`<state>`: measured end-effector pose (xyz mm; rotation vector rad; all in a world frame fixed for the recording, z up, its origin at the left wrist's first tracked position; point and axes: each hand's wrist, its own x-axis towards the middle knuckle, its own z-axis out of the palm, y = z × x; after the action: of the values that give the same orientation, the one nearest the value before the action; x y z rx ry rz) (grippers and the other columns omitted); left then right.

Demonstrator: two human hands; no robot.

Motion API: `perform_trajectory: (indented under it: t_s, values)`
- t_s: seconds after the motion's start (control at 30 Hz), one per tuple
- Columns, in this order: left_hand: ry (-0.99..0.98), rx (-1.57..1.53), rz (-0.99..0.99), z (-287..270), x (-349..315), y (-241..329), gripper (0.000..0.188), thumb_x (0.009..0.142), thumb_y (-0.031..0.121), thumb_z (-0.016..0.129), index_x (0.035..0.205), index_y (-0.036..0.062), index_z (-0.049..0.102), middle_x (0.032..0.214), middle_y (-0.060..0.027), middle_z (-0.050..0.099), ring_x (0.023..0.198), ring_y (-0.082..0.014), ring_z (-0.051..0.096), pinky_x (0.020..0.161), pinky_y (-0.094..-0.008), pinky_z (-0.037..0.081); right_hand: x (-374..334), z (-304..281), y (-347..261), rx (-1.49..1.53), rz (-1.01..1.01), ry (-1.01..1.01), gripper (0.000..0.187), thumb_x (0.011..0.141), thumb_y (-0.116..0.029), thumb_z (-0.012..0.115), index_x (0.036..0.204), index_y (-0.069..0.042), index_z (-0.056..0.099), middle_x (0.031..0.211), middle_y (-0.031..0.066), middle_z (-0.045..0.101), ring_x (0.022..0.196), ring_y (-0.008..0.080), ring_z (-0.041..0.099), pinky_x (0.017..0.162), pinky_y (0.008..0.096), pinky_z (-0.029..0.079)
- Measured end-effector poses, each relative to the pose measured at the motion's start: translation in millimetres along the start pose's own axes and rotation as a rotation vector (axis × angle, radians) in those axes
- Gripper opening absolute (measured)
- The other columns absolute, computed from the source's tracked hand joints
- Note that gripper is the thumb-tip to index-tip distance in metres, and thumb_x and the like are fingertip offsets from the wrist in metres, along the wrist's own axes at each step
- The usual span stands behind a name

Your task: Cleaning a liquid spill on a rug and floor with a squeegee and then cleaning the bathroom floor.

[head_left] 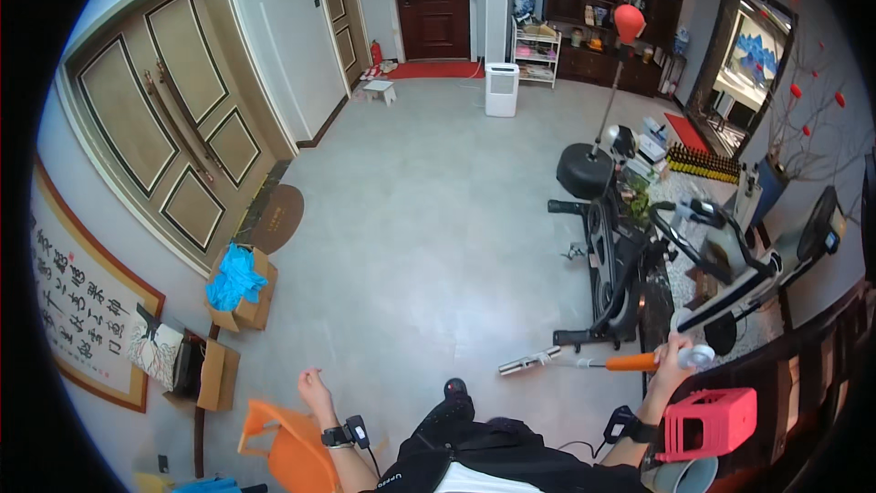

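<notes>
My right hand is wrapped round a stick-type floor cleaner near its upper end. It has an orange tube, a thin metal section and a rounded grey-white end beyond my fist. Its flat, pale floor head rests on the floor to the left, close to the exercise bike's base. Out to the left, my left hand hangs in the air with nothing in it, fingers loosely bent and apart. Just below it stands an orange plastic chair. Both wrists wear black bands with small devices.
To the right stand a black exercise bike, a punching ball on a base and a pink plastic stool. Cardboard boxes line the left wall beside a brown doormat. Farther off are a white appliance and a small white stool.
</notes>
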<state>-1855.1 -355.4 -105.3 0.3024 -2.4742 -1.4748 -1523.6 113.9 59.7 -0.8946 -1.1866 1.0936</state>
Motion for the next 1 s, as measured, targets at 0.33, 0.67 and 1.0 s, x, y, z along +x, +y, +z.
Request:
perform_trajectory:
  t_s: [0.33,0.67,1.0]
  values:
    - [-0.111,-0.131,-0.199,125.8,155.3,29.7,0.021,0.078,0.018,0.048,0.065,0.0023,0.053,0.05,0.0014,0.042,0.049,-0.0069,0.038,0.045,-0.0233,0.031,53.2,201.5,66.1,0.146,-0.112,-0.097,0.029,0.082,-0.005,0.046,0.058,-0.009,0.031,0.041,-0.0022,0.03,0.032,0.0062,0.03,0.035,0.0194,0.028]
    - [-0.039,-0.013,-0.12,240.3,294.0,115.0,0.022,0.077,0.017,0.049,0.067,-0.0019,0.052,0.057,-0.0032,0.049,0.056,-0.0103,0.042,0.053,-0.0257,0.036,115.1,369.9,185.3,0.107,0.158,0.065,0.021,0.08,-0.005,0.052,0.065,-0.011,0.037,0.05,-0.0049,0.037,0.036,0.0027,0.031,0.034,0.0179,0.026]
    - [-0.136,-0.109,-0.094,394.6,443.1,199.4,0.024,0.081,0.025,0.05,0.064,0.0072,0.051,0.047,0.0042,0.036,0.037,-0.0025,0.029,0.033,-0.0186,0.02,227.9,534.7,232.3,0.003,0.13,-0.017,0.017,0.079,-0.01,0.055,0.068,-0.006,0.042,0.046,-0.0025,0.039,0.036,0.0049,0.036,0.035,0.0189,0.027]
